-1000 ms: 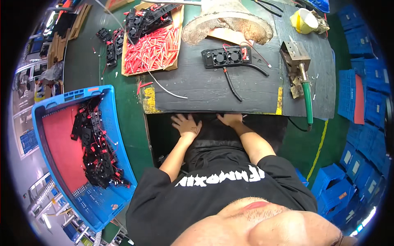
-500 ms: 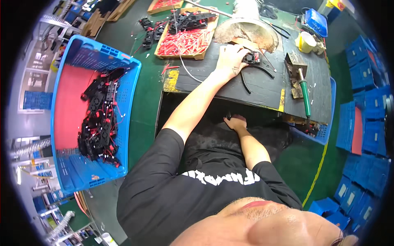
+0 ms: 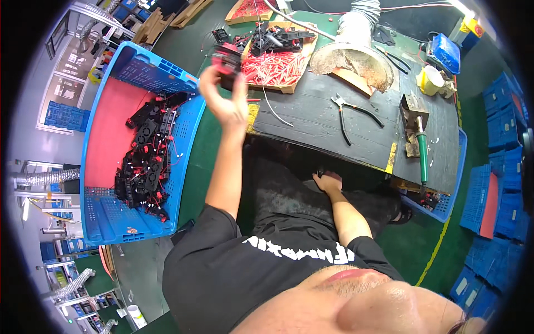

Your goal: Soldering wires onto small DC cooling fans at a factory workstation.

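My left hand (image 3: 225,106) is raised at the left end of the black workbench. Its fingers are closed around a small black fan unit with red parts (image 3: 227,62), somewhat smeared by motion. Just beyond it, a shallow tray of red pieces (image 3: 272,73) bears a heap of black fan assemblies (image 3: 281,40). Low over my lap, my right hand (image 3: 328,181) is curled at something small and dark that I cannot make out. A pair of pliers (image 3: 344,104) lies spread on the bench, apart from both hands.
At left stands a big blue crate (image 3: 186,131) with black fan assemblies (image 3: 146,161) inside. A soldering iron with green handle (image 3: 423,158) rests in its metal stand (image 3: 414,111). An extraction hood (image 3: 328,60), a white cup (image 3: 430,79) and second pliers (image 3: 394,60) sit farther back.
My left hand has swung left from the bench middle, lifting the fan unit from beside the pliers toward the tray's left edge. My right hand stays over my lap. The view has shifted slightly.
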